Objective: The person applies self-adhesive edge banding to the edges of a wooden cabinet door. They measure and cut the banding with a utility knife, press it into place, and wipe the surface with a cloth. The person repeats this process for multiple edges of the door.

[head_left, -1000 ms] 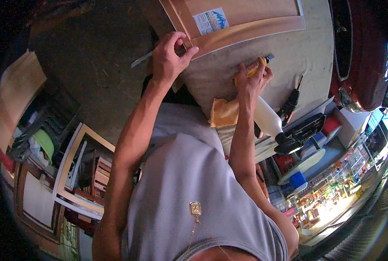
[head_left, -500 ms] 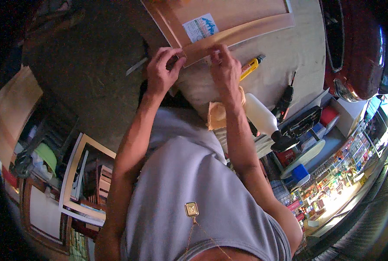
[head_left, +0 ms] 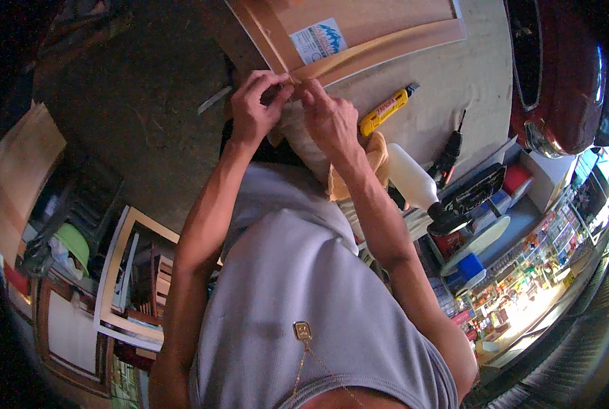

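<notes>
A light wooden framed panel (head_left: 396, 48) with a white-and-blue label (head_left: 318, 41) lies on the cloth-covered surface. My left hand (head_left: 257, 109) has its fingers curled at the panel's near-left corner. My right hand (head_left: 328, 119) is closed beside it, fingertips at that same corner; what they pinch is too small to make out. A yellow utility knife (head_left: 386, 110) lies right of my right hand. An orange cloth (head_left: 376, 150) and a white bottle with a dark cap (head_left: 410, 174) are by my right forearm. A black-and-red tool with a thin shaft (head_left: 451, 150) lies farther right.
A dark red car (head_left: 557, 88) borders the work surface (head_left: 482, 82) at the right. Lower right are a blue container (head_left: 468, 269) and a cluttered, brightly lit bench. On the left are plywood (head_left: 28, 170), a dark chair (head_left: 90, 204) and leaning frames (head_left: 110, 286).
My right hand has let go of the yellow knife, now lying on the surface, and moved left to the panel's corner beside my left hand, which has shifted slightly down.
</notes>
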The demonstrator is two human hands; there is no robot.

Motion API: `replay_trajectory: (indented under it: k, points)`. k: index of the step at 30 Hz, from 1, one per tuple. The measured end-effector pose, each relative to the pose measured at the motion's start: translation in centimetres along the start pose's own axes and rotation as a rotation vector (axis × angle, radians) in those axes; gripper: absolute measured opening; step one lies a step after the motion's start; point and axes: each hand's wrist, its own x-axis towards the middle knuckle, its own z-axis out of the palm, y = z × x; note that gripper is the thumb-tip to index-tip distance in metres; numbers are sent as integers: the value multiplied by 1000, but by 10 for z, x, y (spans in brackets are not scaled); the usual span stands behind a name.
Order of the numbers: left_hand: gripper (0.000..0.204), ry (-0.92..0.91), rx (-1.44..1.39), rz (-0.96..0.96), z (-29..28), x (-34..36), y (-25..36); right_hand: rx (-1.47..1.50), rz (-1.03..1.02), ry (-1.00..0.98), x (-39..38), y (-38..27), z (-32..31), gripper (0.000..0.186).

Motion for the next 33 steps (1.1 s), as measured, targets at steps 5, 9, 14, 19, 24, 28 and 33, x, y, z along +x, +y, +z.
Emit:
replay_trajectory:
  k: [5,9,14,19,24,28,33]
  points:
    - [18,-13,15,30,2,1,-5,-61,63,-92,-1,-17,-3,17]
    - [16,24,19,-5,6,0,3,-20,-16,-82,1,-1,-5,19]
    - [15,41,-8,-71,7,-3,2,27,65,-129,-5,-10,-7,23]
    - [18,21,11,-108,9,-1,8,82,-67,-123,-12,-5,9,17]
    - [24,126,117,-36,13,-7,10,294,220,379,23,22,-39,17]
    - [25,136,197,-102,26,-1,14,107,497,852,95,107,-114,30]
    - [26,162,267,-80,32,7,19,-293,435,716,133,199,-166,35]
